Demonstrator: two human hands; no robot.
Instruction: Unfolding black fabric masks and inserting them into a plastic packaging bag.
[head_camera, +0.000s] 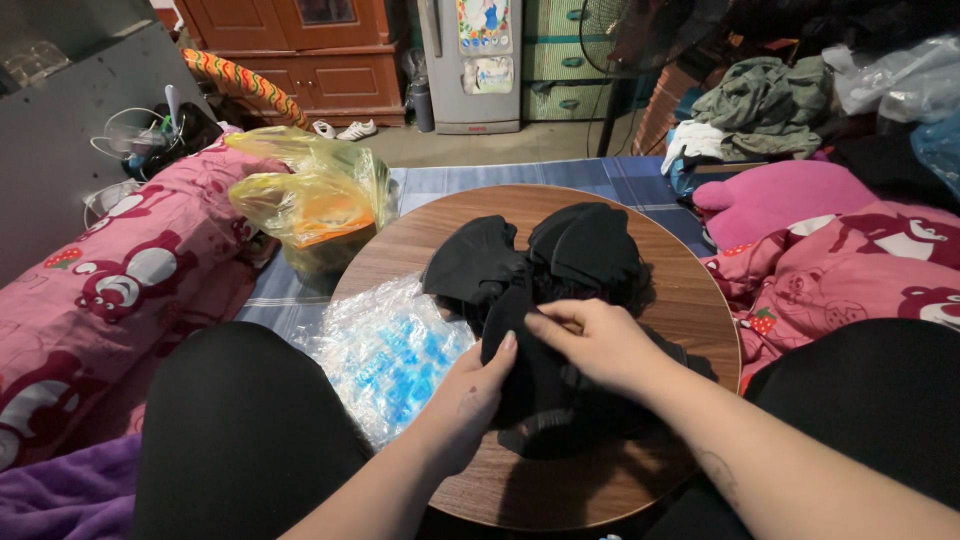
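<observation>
A black fabric bow (540, 265) with wide folded loops and frilly trim lies on a round wooden tray table (690, 300) over my lap. My left hand (470, 395) grips the bow's lower black strip from the left, thumb pressed on the cloth. My right hand (595, 335) pinches the fabric at the bow's middle, fingers curled over it. Both hands touch the same piece.
A clear plastic bag of blue items (390, 350) lies on the table's left edge. A yellow plastic bag (315, 200) stands behind it. Pink cartoon-bear bedding (120, 280) lies left and right, with a pink plush pillow (780, 195) and piled clothes (765, 100) at the back right.
</observation>
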